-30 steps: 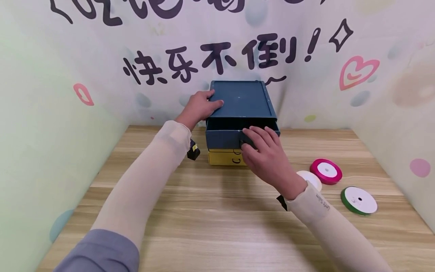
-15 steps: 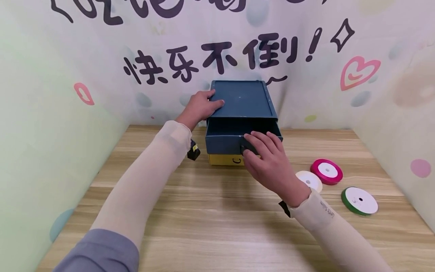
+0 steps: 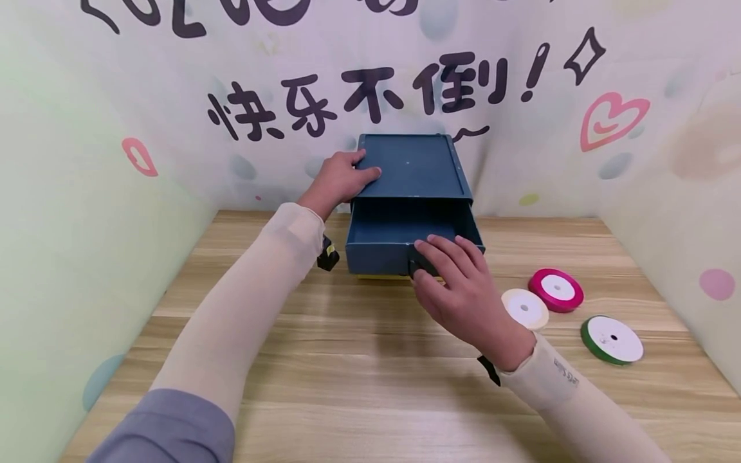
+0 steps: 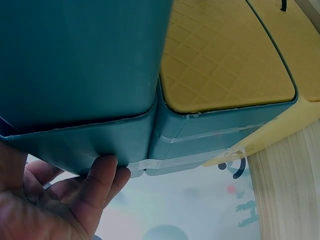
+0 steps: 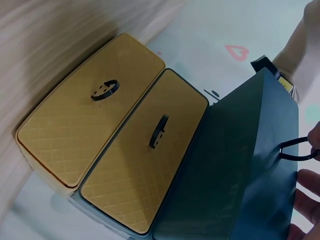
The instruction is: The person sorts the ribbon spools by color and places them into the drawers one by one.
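Note:
A drawer cabinet (image 3: 408, 164) with a blue top stands at the back of the table. Its blue top drawer (image 3: 376, 258) is pulled well out, and the part of its inside that shows holds nothing. My right hand (image 3: 457, 289) pinches the drawer's black loop handle (image 5: 295, 150) between thumb and finger; the other fingers lie against the drawer front. At the cabinet's left side, my left hand (image 3: 341, 177) rests with its thumb on the top, while fingertips (image 4: 102, 167) touch the side. Below, a yellow drawer (image 5: 145, 145) and another yellow drawer (image 5: 90, 110) are closed.
Right of the cabinet lie a pink ribbon spool (image 3: 538, 297), a cream ribbon spool (image 3: 512, 305) and a green ribbon spool (image 3: 602, 352). All sit on the wooden table (image 3: 359, 386). Close behind the cabinet is a printed wall (image 3: 370, 45).
The blue drawer has slid steadily further out toward me with my right hand on its handle, and more of its inside shows. My left hand has stayed in place on the cabinet.

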{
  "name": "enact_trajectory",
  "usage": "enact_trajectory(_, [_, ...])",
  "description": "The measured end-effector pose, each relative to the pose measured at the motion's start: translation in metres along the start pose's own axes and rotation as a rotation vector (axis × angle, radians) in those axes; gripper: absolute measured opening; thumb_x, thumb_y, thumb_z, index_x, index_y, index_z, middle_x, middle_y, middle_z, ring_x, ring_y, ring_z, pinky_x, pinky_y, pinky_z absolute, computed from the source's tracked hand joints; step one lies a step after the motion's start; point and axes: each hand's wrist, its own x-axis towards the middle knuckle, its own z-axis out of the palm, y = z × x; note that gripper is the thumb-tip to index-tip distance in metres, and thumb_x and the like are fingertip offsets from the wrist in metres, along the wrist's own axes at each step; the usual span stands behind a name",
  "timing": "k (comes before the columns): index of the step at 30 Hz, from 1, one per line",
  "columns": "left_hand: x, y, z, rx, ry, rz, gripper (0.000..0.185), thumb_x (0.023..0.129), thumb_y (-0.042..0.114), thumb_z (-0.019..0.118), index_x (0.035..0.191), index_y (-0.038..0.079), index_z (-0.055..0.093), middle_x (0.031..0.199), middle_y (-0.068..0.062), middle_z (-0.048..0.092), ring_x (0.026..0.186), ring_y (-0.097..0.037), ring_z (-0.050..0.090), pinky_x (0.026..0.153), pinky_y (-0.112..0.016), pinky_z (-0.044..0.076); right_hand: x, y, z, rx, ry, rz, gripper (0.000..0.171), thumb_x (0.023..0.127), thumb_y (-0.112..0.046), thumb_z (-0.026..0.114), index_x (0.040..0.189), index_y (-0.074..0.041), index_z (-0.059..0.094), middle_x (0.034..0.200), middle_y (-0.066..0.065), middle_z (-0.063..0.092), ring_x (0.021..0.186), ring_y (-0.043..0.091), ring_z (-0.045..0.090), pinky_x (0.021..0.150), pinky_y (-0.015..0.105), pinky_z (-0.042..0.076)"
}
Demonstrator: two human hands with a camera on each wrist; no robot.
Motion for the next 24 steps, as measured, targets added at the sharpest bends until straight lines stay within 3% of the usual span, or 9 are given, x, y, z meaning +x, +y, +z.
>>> enact_trajectory(4, [0.000, 0.001, 0.000, 0.006, 0.003, -0.003, 0.069, 0.098, 0.048, 0.055, 0.158, 0.028, 0.027, 0.161, -0.002, 0.028, 0.101, -0.020, 0.058, 0.068, -0.032, 0.048, -0.002, -0.005, -0.002, -0.007, 0.015, -0.007, 0.014, 0.096, -0.019, 0.062, 0.103, -0.007, 0.066, 0.136, 0.020, 0.058, 0.128, 0.039, 0.050, 0.105, 0.058, 0.036])
enact_trajectory(7, [0.000, 0.000, 0.001, 0.000, 0.006, -0.002, 0.069, 0.098, 0.048, 0.055, 0.158, 0.028, 0.027, 0.161, -0.002, 0.029, 0.095, -0.021, 0.060, 0.067, -0.032, 0.048, -0.004, -0.008, -0.003, 0.001, 0.043, -0.016, 0.021, 0.102, -0.022, 0.053, 0.101, -0.007, 0.067, 0.134, 0.020, 0.059, 0.125, 0.039, 0.052, 0.103, 0.059, 0.037])
enact_trajectory(12, [-0.001, 0.001, 0.000, -0.007, 0.010, -0.004, 0.069, 0.098, 0.048, 0.055, 0.158, 0.028, 0.027, 0.162, -0.002, 0.028, 0.086, -0.022, 0.060, 0.065, -0.032, 0.046, -0.007, -0.013, -0.004, 0.013, 0.070, -0.030, 0.024, 0.103, -0.023, 0.049, 0.101, -0.006, 0.067, 0.133, 0.020, 0.060, 0.123, 0.040, 0.053, 0.100, 0.061, 0.039])
enact_trajectory(21, [-0.003, 0.001, 0.000, -0.002, 0.009, -0.001, 0.069, 0.099, 0.047, 0.055, 0.158, 0.027, 0.027, 0.162, -0.002, 0.026, 0.113, -0.020, 0.054, 0.072, -0.032, 0.047, -0.011, -0.020, -0.010, 0.001, 0.065, -0.040, 0.027, 0.104, -0.024, 0.046, 0.101, -0.007, 0.067, 0.132, 0.020, 0.061, 0.122, 0.039, 0.055, 0.097, 0.060, 0.041])
enact_trajectory(24, [-0.003, 0.002, 0.000, -0.002, 0.009, -0.001, 0.069, 0.099, 0.047, 0.055, 0.158, 0.027, 0.027, 0.162, -0.002, 0.026, 0.115, -0.020, 0.054, 0.073, -0.032, 0.048, -0.012, -0.022, -0.012, 0.007, 0.069, -0.043, 0.027, 0.105, -0.023, 0.046, 0.101, -0.007, 0.066, 0.131, 0.020, 0.061, 0.121, 0.040, 0.055, 0.097, 0.060, 0.041])
